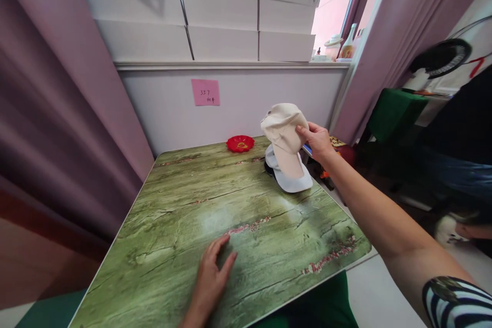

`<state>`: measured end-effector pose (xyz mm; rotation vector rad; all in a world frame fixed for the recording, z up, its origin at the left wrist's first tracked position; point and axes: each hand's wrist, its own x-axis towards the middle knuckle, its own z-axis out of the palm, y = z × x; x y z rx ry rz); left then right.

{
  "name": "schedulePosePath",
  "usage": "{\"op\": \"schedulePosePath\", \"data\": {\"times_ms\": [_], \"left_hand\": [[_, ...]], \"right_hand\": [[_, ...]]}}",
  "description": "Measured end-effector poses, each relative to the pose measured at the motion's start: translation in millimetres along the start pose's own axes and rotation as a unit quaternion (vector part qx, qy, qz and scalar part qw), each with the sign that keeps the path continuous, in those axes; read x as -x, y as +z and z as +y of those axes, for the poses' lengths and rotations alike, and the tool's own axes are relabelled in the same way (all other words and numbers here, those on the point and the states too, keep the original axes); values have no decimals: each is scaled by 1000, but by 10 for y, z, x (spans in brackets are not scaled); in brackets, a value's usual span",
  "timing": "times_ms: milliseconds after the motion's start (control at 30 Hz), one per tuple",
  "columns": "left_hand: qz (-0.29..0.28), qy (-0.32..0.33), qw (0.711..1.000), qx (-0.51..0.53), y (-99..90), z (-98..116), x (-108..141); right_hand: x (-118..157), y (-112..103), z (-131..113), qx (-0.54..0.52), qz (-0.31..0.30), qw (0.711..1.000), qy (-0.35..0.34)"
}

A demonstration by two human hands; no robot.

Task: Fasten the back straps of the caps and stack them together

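Observation:
A cream baseball cap [285, 130] is pinched at its right side by my right hand [315, 139], its brim hanging downward. Below and partly behind it, a white cap [295, 183] lies on the table near the right edge. Something black, perhaps another cap, shows under the white cap's left side; most of it is hidden. My left hand [213, 270] rests near the front middle of the table, thumb and fingers apart, holding nothing.
The green wood-patterned table [184, 225] carries a red scalloped dish [240, 144] at the back. A pink note [205, 92] is stuck to the wall behind. White boxes [226, 13] line the ledge above. Purple curtains flank the table, and a person [457, 128] is at the far right.

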<state>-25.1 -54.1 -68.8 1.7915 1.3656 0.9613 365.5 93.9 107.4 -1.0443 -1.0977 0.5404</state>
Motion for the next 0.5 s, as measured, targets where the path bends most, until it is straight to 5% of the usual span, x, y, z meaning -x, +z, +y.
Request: {"op": "schedulePosePath", "data": {"times_ms": [100, 200, 300, 433, 500], "left_hand": [[-5, -103, 965, 240, -155, 431, -217], [-5, -121, 879, 461, -336, 911, -515], [-18, -146, 824, 547, -512, 1312, -814], [72, -41, 855, 511, -645, 1603, -1010], [75, -3, 895, 439, -633, 1588, -1004]], "right_hand": [[427, 299, -80, -52, -123, 990, 51], [886, 630, -30, -87, -218, 967, 99], [1236, 923, 64, -98, -206, 970, 86], [1688, 1186, 264, -64, -23, 997, -25], [1962, 1214, 420, -28, -2, 998, -62]]}}
